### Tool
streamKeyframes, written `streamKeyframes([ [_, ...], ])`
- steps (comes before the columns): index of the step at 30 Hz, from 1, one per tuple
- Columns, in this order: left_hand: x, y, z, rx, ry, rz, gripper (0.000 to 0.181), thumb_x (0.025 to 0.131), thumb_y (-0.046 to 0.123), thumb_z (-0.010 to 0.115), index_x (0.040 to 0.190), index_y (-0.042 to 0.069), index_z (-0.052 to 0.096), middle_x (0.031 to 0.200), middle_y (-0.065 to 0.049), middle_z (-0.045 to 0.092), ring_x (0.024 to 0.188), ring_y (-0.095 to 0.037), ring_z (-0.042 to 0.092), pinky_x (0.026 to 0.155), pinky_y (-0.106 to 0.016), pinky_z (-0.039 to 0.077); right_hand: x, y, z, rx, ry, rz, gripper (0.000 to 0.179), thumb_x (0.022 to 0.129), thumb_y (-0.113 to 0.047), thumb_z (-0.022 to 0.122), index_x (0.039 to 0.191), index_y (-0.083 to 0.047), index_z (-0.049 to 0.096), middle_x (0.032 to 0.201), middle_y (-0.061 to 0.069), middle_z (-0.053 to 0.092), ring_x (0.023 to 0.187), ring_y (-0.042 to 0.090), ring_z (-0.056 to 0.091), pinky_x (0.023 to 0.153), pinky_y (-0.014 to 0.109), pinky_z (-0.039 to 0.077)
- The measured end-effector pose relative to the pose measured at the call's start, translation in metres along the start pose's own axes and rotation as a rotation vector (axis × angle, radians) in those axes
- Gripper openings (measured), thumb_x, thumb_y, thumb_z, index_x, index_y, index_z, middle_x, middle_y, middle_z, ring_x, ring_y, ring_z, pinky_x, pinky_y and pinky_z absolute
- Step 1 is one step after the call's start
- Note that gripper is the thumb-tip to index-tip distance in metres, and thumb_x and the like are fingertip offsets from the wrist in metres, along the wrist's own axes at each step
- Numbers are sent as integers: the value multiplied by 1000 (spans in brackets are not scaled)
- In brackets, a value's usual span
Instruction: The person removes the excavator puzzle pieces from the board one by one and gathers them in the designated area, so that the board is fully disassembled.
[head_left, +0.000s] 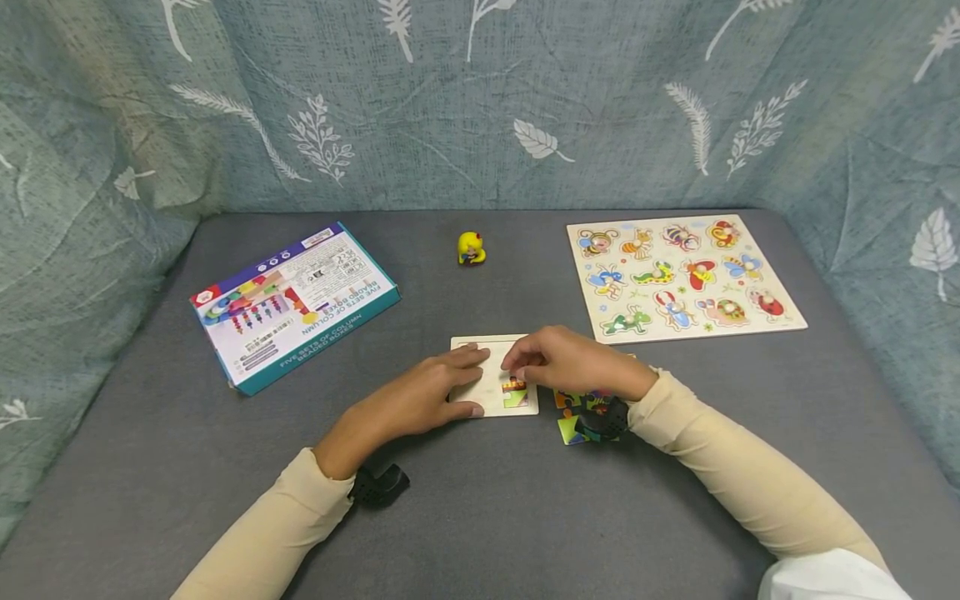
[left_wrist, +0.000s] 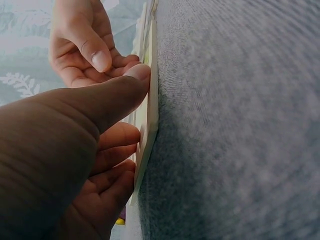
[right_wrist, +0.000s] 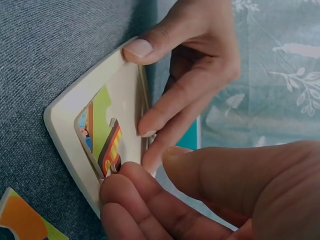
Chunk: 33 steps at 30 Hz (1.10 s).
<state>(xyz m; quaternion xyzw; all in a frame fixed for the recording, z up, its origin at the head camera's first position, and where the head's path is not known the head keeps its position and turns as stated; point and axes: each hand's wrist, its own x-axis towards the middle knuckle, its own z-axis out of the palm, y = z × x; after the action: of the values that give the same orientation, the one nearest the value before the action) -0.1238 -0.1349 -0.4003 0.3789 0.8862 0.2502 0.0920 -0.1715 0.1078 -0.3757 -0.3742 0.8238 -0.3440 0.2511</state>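
Note:
A small pale wooden puzzle tray (head_left: 491, 402) lies mid-table with one jigsaw piece (head_left: 515, 398), green, red and yellow, in its near right corner. My left hand (head_left: 431, 390) rests over the tray's left side, thumb on the near rim and fingers spread on the board. Over the right side is my right hand (head_left: 564, 358), its bent fingertips touching the piece's edge. In the right wrist view the right thumb (right_wrist: 175, 157) stands apart from those fingers, and the piece (right_wrist: 104, 107) lies inside the tray's rim (right_wrist: 60, 112).
Several loose puzzle pieces (head_left: 570, 430) lie right of the tray, partly under the right wrist. Farther back are an insect peg board (head_left: 645, 275) at the right, a small yellow toy figure (head_left: 471, 247) in the middle, and a beaded-toy box (head_left: 296, 304) at the left.

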Motion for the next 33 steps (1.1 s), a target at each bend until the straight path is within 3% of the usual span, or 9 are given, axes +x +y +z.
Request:
streamKeyframes([
  [15,-1,-1,0,-7,10,10,48,89,26,73,125,-4,62,146,-18,44,138,-32,35,111,-44,30,-1,-1,-1,51,-16,-53,20,91,3,62,110,-2,69,97,4,68,84,12,63,73,28,52],
  [24,0,-1,0,-12,14,7,45,88,25,74,122,-3,64,145,-18,45,139,-32,35,111,-44,30,1,2,3,26,-85,-78,16,89,2,65,102,-4,73,85,-4,69,74,5,61,67,25,52],
  [33,-1,0,0,-22,19,14,43,89,24,73,121,-3,64,145,-18,45,138,-33,35,110,-46,31,-2,0,3,64,-155,-72,23,91,6,59,109,-2,71,86,-2,69,71,7,61,62,24,51],
])
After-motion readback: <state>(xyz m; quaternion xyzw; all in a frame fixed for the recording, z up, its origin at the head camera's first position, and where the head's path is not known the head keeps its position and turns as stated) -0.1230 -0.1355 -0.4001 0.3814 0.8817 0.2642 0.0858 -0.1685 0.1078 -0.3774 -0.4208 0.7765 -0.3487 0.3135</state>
